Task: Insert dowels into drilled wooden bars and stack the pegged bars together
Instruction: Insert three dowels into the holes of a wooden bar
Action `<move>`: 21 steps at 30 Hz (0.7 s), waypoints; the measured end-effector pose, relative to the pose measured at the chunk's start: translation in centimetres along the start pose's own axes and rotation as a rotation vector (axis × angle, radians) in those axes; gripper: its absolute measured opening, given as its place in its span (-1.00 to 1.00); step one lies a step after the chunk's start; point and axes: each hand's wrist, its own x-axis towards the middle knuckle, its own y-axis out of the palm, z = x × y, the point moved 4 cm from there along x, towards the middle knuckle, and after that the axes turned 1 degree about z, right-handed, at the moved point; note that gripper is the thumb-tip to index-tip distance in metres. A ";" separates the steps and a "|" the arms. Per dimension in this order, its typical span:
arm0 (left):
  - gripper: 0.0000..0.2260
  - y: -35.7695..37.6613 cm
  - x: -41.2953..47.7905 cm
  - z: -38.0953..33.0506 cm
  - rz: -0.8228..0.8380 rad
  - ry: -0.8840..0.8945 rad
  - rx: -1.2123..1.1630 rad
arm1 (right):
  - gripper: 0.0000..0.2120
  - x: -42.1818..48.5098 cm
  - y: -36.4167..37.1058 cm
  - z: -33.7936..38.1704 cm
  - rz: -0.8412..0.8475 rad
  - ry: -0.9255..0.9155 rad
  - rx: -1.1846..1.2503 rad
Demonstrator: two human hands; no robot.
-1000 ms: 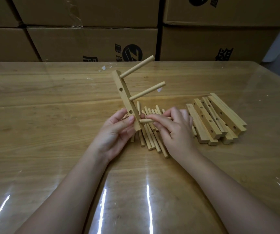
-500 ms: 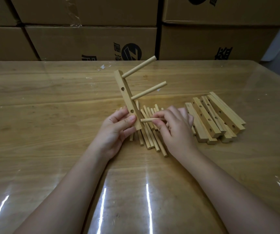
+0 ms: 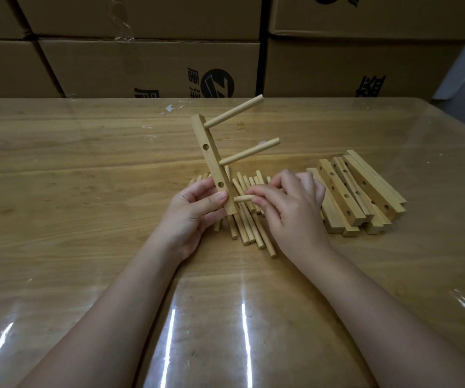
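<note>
My left hand [image 3: 194, 211] grips the lower end of a drilled wooden bar [image 3: 210, 156], held nearly upright and leaning left. Two dowels stick out of the bar to the right: an upper dowel [image 3: 234, 111] and a middle dowel [image 3: 249, 151]. Two open holes show on the bar's face. My right hand [image 3: 290, 208] pinches a third dowel [image 3: 243, 198], whose left tip touches the bar's right side near its bottom. Loose dowels [image 3: 249, 228] lie on the table under both hands.
A pile of drilled bars [image 3: 357, 194] lies to the right of my right hand. The wooden table [image 3: 85, 191] has a glossy clear cover. Stacked cardboard boxes [image 3: 147, 65] stand along the far edge.
The dowel in my right hand drew a little away from the bar, then came back so that its tip meets the bar's lower side. The bar has barely moved.
</note>
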 end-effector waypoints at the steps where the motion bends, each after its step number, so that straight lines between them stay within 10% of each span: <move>1: -0.77 0.0 0.0 0.0 0.004 0.002 0.004 | -0.88 0.0 0.0 0.0 -0.003 -0.004 -0.005; 8: -0.42 0.2 -0.1 -0.1 -0.046 -0.018 0.044 | -0.90 0.0 0.1 0.3 -0.007 -0.022 -0.014; 21: -0.39 0.1 0.0 0.0 -0.045 -0.013 0.058 | -0.83 -0.2 0.0 0.5 0.037 0.002 -0.014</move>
